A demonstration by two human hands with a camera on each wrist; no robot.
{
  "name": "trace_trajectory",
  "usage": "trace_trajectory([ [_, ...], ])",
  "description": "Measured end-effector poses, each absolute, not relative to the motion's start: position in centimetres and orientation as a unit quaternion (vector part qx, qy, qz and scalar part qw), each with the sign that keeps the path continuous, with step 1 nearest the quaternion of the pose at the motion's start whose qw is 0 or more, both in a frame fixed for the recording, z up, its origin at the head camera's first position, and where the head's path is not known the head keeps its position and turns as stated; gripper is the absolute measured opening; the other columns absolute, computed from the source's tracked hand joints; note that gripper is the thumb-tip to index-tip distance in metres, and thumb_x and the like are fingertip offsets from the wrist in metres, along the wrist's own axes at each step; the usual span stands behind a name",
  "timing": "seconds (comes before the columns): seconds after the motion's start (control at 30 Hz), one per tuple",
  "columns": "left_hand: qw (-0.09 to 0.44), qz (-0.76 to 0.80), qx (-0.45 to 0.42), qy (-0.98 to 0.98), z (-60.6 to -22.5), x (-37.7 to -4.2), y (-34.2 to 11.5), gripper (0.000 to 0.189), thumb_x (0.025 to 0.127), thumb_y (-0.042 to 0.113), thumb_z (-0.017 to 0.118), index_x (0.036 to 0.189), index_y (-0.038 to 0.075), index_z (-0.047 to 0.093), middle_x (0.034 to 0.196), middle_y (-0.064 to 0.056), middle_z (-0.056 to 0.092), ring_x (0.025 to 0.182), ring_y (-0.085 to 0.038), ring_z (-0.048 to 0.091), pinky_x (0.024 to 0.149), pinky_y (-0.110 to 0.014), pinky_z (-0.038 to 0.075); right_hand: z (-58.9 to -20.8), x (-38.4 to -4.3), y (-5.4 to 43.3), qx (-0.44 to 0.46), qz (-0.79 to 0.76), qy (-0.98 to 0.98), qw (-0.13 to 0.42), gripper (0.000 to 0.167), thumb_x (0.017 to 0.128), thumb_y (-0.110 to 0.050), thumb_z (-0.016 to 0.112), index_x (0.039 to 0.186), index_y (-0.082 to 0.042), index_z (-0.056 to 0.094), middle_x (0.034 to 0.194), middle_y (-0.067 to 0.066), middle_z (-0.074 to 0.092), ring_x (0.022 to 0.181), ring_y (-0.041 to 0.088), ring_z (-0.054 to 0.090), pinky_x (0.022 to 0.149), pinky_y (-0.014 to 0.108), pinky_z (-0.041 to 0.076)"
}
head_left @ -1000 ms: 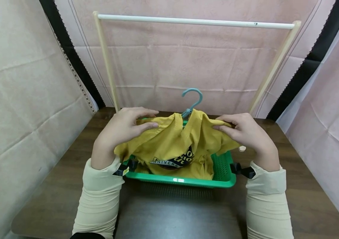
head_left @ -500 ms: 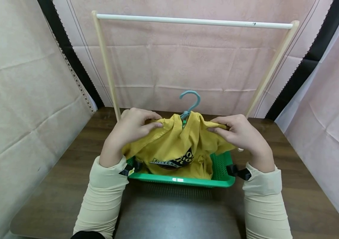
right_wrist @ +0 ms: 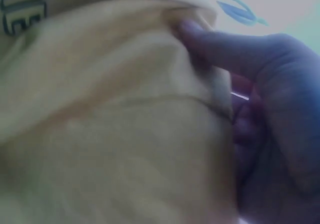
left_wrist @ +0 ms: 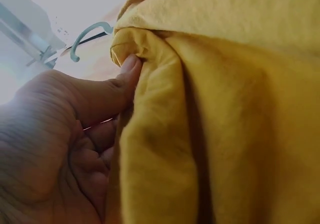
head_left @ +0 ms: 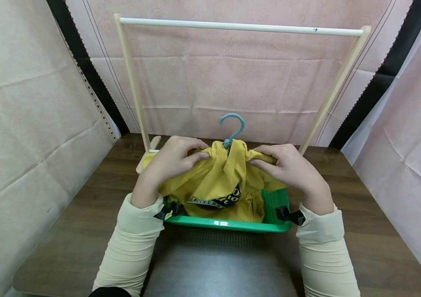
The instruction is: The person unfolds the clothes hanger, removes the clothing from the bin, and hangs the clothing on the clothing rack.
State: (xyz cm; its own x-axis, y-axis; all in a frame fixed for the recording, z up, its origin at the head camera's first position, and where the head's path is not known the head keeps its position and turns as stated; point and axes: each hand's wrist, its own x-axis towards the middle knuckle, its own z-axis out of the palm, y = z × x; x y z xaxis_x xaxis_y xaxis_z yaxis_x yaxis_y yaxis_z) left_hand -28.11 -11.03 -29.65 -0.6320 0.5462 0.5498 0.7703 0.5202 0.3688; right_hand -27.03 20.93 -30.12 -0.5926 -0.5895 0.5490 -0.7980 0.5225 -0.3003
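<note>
A yellow shirt [head_left: 217, 177] with dark printed lettering hangs from a blue hanger [head_left: 233, 126], whose hook sticks up out of the collar. The lower part of the shirt lies in a green basket [head_left: 229, 225]. My left hand [head_left: 177, 159] pinches the shirt's left shoulder between thumb and fingers; the left wrist view shows the thumb pressed on the folded yellow cloth [left_wrist: 155, 124]. On the other shoulder my right hand [head_left: 288, 167] pinches the cloth the same way, with its thumb [right_wrist: 220, 46] on the fabric in the right wrist view. The hanger's arms are hidden inside the shirt.
Behind the basket stands a rack with a white crossbar [head_left: 240, 27] and pale wooden posts [head_left: 133, 82]. The brown table [head_left: 58, 239] carries both rack and basket. Light cloth walls [head_left: 28, 103] close in the back and sides.
Both hands have moved inward along the shoulders, nearer the collar, still pinching the shirt. The hanger hook has shifted slightly left and down, and the cloth around the collar is more bunched.
</note>
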Motion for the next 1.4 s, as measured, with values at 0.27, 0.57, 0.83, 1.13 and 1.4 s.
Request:
trace_trajectory([
  [0.27,0.198,-0.299,-0.383,-0.851,-29.7,-28.4,-11.5,0.011,0.094,0.018,0.074,0.101,0.01,0.078,0.092,0.003,0.074,0.076,-0.01,0.062,0.071,-0.03,0.05,-30.2,-27.2,23.6,0.362,0.267,-0.879,0.16,0.017,0.094,-0.025,0.075,0.111,-0.021,0.075,0.072,-0.01,0.057,0.058,0.007,0.048,0.052,0.024,0.042],
  [0.57,0.194,-0.292,-0.371,-0.86,-29.8,-28.5,-11.5,0.015,0.096,0.024,0.072,0.105,0.013,0.078,0.096,0.005,0.074,0.081,-0.009,0.063,0.076,-0.032,0.051,-30.0,-27.6,24.3,0.395,0.277,-0.856,0.184,0.012,0.092,-0.01,0.075,0.097,-0.021,0.076,0.07,-0.012,0.059,0.05,0.004,0.043,0.047,0.019,0.036],
  [0.83,0.204,-0.278,-0.351,-0.871,-29.6,-28.5,-11.8,0.018,0.096,0.028,0.071,0.109,0.016,0.076,0.103,0.006,0.074,0.094,-0.009,0.067,0.083,-0.033,0.053,-30.1,-27.8,24.4,0.392,0.277,-0.85,0.216,0.015,0.091,-0.006,0.075,0.098,-0.018,0.078,0.072,-0.01,0.063,0.047,0.002,0.038,0.046,0.018,0.035],
  [1.13,0.221,-0.257,-0.322,-0.884,-29.4,-28.2,-12.5,0.027,0.096,0.038,0.07,0.117,0.022,0.074,0.111,0.01,0.072,0.101,-0.01,0.066,0.087,-0.038,0.051,-30.4,-28.4,25.2,0.372,0.267,-0.856,0.237,0.012,0.092,-0.009,0.075,0.096,-0.021,0.077,0.073,-0.011,0.065,0.05,0.005,0.04,0.048,0.02,0.035],
  [1.4,0.222,-0.291,-0.34,-0.866,-29.3,-28.2,-13.1,0.029,0.097,0.031,0.069,0.123,0.016,0.07,0.115,0.008,0.069,0.109,-0.011,0.062,0.093,-0.036,0.049,-30.6,-28.9,25.5,0.356,0.285,-0.856,0.243,0.011,0.092,-0.01,0.075,0.092,-0.021,0.077,0.07,-0.01,0.062,0.053,0.007,0.042,0.049,0.02,0.035],
])
